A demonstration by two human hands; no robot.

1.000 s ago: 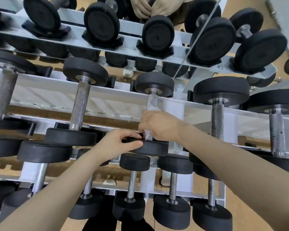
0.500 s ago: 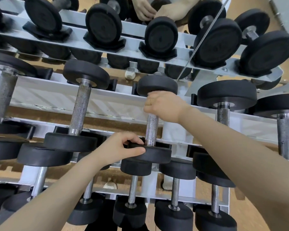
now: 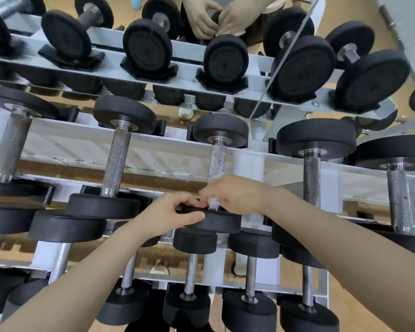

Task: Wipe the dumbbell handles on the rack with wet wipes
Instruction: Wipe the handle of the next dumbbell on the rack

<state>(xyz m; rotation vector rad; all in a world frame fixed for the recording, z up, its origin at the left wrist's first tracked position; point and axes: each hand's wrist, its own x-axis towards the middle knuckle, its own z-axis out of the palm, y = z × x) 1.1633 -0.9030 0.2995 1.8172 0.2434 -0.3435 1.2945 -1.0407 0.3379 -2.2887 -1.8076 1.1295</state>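
Head view, rack: white-painted steel dumbbell rack with tiers of black rubber-headed dumbbells; a mirror behind the top tier, reflecting two hands.
Head view, dumbbell in hand: small black-headed dumbbell with a knurled steel handle on the middle tier, near centre; near head toward the camera, far head on the rear rail.
Right hand: right hand wrapped round the near end of that handle, just above the near head; fingers curled, pinching a white wet wipe against the steel; only a scrap of wipe showing between the fingers.
Left hand: left hand gripping the rim of the near head, thumb over the edge and fingers curled over the top, apparently steadying the dumbbell.
Step in hand: wiping this one handle, with the wipe at the near end of the grip.
Done so far: cannot tell from the steel; upper stretch of this handle bare and speckled, with no clear wet sheen to read.
Left to do: judging by the hands' position, likely the neighbouring knurled handles to the left and right, the thin smooth handles on the lowest tier, and the top tier.
Overall progress: mid-task at best; many handles in view, only one under the wipe.
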